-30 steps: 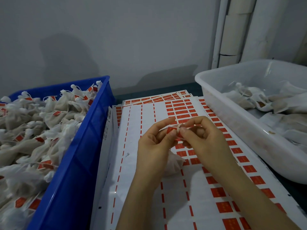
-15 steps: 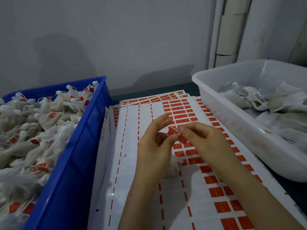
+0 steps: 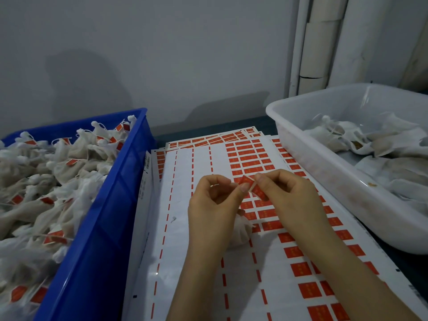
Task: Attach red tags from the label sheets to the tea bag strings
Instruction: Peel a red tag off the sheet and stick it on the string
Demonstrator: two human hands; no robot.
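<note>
Observed from beside the counter, with the label sheets [image 3: 185, 228] taken as the reference.

Above the middle of the sheets, the left hand [image 3: 213, 209] and right hand [image 3: 287, 198] meet fingertip to fingertip. Both sets of fingers are closed in a pinch on one red tag [image 3: 257, 192], which is lifted clear of the backing. The tag appears half folded, one flap toward each hand. I judge it is being closed over the string, though the string itself is too fine to make out with certainty.

A tea bag [image 3: 240, 235] shows below the left palm, low over the sheets. Whether the lower fingers grip it or it simply rests there cannot be told. Keeping it under the working hand would hold the string short and slack while the tag is pressed.

To the left of the sheets, touching their edge, stands a blue crate [image 3: 104, 239] heaped with tagged bags [image 3: 46, 181], evidently the finished lot. To the right, a white tub [image 3: 324, 167] holds plain bags [image 3: 382, 147], most without visible tags, evidently the supply. The arrangement lets work pass across the sheets from right to left.

The sheets' left columns are stripped to white backing, while red tags fill the right columns.

Risk noted: a misaligned fold would leave adhesive exposed or miss the string.
</note>
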